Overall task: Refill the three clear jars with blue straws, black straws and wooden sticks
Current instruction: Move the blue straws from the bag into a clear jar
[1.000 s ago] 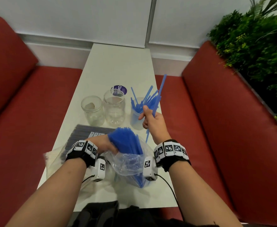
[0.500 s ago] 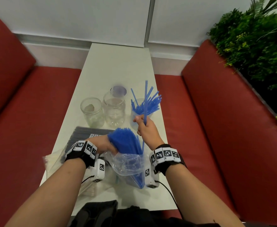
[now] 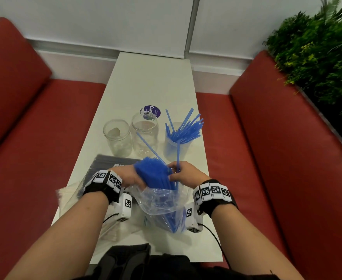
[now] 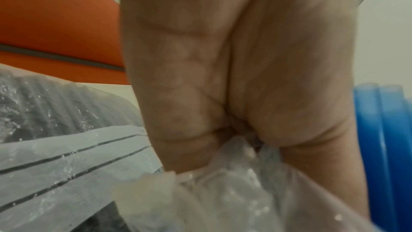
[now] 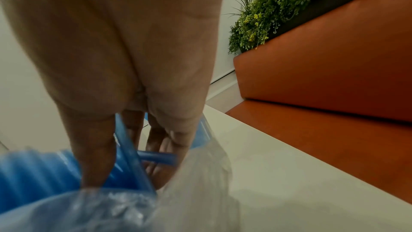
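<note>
Three clear jars stand in a row on the white table. The left jar and the middle jar hold no straws; the right jar holds several blue straws fanned out. My left hand grips a thick bundle of blue straws through its clear plastic bag. My right hand pinches a few blue straws at the bundle's top; one stands upright. The left wrist view shows my palm closed on crumpled bag plastic.
A flat pack of black straws lies under my left hand. Another clear bag lies at the near left table edge. A round purple lid sits behind the middle jar. Red benches flank the table, and plants rise at the right.
My right hand left its handful of blue straws in the right jar, then came back down to the bundle and took hold of a few more. The left hand stayed put.
</note>
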Demonstrator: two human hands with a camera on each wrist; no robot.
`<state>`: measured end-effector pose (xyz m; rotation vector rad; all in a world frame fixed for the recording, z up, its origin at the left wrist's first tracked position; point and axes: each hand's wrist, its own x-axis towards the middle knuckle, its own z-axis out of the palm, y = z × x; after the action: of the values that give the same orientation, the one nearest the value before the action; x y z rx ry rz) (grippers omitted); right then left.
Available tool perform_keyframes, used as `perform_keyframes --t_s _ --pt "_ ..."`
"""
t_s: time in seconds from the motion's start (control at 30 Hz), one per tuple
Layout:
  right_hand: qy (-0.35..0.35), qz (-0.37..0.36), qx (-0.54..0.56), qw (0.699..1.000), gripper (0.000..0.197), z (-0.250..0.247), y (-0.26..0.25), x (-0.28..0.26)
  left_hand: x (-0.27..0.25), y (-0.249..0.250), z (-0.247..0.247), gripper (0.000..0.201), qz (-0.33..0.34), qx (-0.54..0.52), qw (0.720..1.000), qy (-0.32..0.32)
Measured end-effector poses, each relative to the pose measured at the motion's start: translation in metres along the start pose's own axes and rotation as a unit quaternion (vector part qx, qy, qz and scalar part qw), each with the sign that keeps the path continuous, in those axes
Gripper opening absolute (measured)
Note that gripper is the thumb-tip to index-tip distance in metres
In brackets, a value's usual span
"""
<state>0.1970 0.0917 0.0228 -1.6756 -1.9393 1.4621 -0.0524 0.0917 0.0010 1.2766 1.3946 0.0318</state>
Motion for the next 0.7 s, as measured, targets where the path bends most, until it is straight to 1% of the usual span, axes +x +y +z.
perform_keyframes --t_s 0.1,0.17,0.23,0.27,0.3,0.37,0.47,0.5,0.6,0.7 --pt "0.014 -0.003 -0.018 1.0 0.03 0.003 0.0 -0.002 -0.001 0.001 0.001 0.054 -0.013 0.019 1.0 0.012" --pt "0.019 -0.011 -0.034 0.999 0.022 0.007 0.0 -0.003 -0.001 0.001 0.002 0.048 -0.022 0.029 0.999 0.02" --pt "0.014 -0.022 -0.054 0.998 0.028 0.009 0.001 -0.004 -0.002 0.001 0.002 0.036 -0.028 0.035 0.999 0.023" --pt "0.009 -0.026 -0.06 0.998 0.028 0.011 0.001 -0.004 -0.002 0.001 0.002 0.034 -0.03 0.035 0.999 0.022" --pt "0.002 -0.03 -0.065 0.997 0.025 0.011 0.0 -0.004 -0.003 0.0 0.002 0.035 -0.033 0.036 0.999 0.02" --pt "-0.01 -0.032 -0.071 0.997 0.011 0.013 0.0 -0.005 -0.003 0.0 0.003 0.042 -0.036 0.043 0.998 0.021" --pt "0.001 -0.04 -0.056 0.998 0.007 0.016 -0.001 -0.005 -0.003 -0.001 0.004 0.05 -0.032 0.032 0.999 0.022" --pt "0.006 -0.049 -0.045 0.998 0.006 0.017 -0.001 -0.006 -0.003 -0.001 0.004 0.05 -0.03 0.027 0.999 0.02" --pt "0.009 -0.062 -0.002 0.998 0.01 0.021 0.001 -0.008 -0.004 -0.002 0.005 0.047 -0.028 0.019 0.999 0.026" --pt "0.026 -0.074 0.064 0.995 0.003 0.023 0.002 -0.01 -0.006 -0.003 0.005 0.051 -0.025 0.01 0.999 0.031"
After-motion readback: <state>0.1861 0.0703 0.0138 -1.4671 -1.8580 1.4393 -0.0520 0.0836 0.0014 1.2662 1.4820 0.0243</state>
